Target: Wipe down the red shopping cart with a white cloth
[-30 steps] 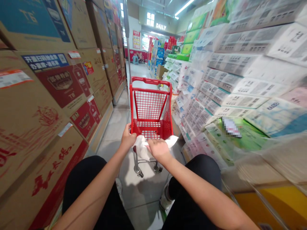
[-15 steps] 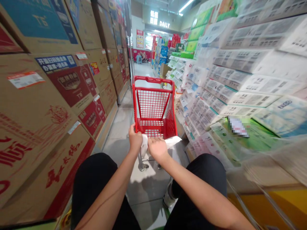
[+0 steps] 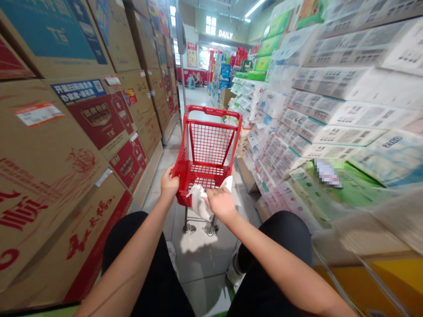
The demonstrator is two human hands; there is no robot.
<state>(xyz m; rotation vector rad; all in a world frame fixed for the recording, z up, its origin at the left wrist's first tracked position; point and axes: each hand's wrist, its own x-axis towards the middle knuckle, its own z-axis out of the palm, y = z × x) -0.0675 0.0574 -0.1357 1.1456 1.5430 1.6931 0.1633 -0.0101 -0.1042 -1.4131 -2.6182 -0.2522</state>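
Note:
A small red shopping cart (image 3: 209, 149) stands in the aisle just ahead of my knees, with nothing visible in its basket. My left hand (image 3: 169, 185) is closed on the near left corner of its rim. My right hand (image 3: 220, 203) presses a white cloth (image 3: 199, 200) against the cart's near edge, fingers curled over it. The cloth hangs down below the rim and also pokes up at the right. The cart's metal legs and wheels (image 3: 198, 227) show beneath my hands.
Stacked cardboard cartons (image 3: 76, 127) wall the left side of the aisle. Plastic-wrapped paper packs (image 3: 330, 119) pile up on the right, close to my right knee. A tiled floor (image 3: 194, 251) runs ahead to more displays and a "DAILY" sign (image 3: 225, 34).
The cart has turned so its near edge swings left. My left hand moved left along the rim, away from my right hand, which stays on the cloth.

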